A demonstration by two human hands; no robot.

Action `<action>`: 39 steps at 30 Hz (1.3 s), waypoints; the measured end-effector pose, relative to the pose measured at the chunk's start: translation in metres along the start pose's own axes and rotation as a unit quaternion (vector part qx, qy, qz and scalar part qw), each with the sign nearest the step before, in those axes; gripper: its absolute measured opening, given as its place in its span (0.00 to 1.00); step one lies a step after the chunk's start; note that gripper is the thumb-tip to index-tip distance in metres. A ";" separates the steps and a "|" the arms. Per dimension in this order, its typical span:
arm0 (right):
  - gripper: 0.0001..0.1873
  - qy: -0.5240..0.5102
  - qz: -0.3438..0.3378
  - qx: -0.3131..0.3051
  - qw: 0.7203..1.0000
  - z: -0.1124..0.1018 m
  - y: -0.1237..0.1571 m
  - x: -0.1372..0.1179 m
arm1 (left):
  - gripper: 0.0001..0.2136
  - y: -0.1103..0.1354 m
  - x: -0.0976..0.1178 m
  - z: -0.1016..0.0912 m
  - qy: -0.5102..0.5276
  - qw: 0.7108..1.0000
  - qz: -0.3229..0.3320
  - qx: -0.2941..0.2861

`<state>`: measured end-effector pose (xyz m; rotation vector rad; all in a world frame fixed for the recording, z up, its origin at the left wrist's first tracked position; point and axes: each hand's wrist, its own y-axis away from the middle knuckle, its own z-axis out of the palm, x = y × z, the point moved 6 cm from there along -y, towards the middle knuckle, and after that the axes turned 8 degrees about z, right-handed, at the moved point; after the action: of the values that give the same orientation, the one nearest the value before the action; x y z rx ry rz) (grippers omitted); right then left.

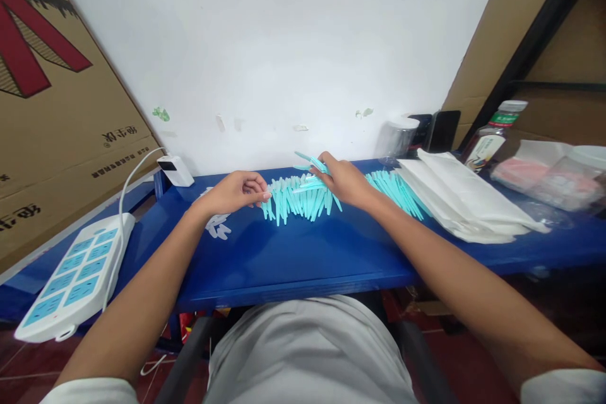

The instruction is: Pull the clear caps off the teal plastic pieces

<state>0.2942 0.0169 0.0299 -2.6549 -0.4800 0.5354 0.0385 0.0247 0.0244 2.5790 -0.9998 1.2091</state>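
Observation:
A long row of slim turquoise plastic sticks (303,202) lies side by side on the blue table (284,265), with paler, see-through tips toward the wall. My right hand (341,180) is closed around several such sticks (318,165), held above the row and pointing left. At the row's left end, my left hand (243,192) has its fingers curled and its thumb against the forefinger. Whether something small is pinched there cannot be made out. Small whitish translucent pieces (218,227) lie beside and partly behind my left wrist.
White paper bags (464,202) overlap the row's right end. Behind them stand a clear jar (398,139), a dark phone-like slab (445,129) and a bottle (492,132). At left are a power strip (76,278), a small white device (176,169) and a large carton (61,113).

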 end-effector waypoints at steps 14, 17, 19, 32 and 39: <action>0.15 -0.038 -0.042 -0.019 0.998 0.008 0.001 -0.003 | 0.20 -0.012 0.008 0.039 0.118 0.992 0.030 0.018; 0.14 -0.049 -0.040 -0.026 0.998 0.009 0.001 -0.003 | 0.20 -0.014 0.003 0.046 0.176 0.984 0.024 0.022; 0.14 -0.055 -0.039 -0.026 0.997 0.009 0.001 -0.002 | 0.20 -0.015 0.000 0.048 0.222 0.974 0.012 0.035; 0.14 -0.069 -0.042 -0.038 0.996 0.010 0.002 -0.003 | 0.23 -0.016 -0.011 0.048 0.292 0.947 -0.061 0.117; 0.14 -0.061 -0.053 -0.031 0.996 0.010 0.003 -0.005 | 0.24 -0.014 -0.007 0.046 0.177 0.972 -0.035 0.152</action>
<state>0.2862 0.0157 0.0213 -2.6476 -0.6792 0.6615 0.0737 0.0223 -0.0098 2.4420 -0.6883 1.8423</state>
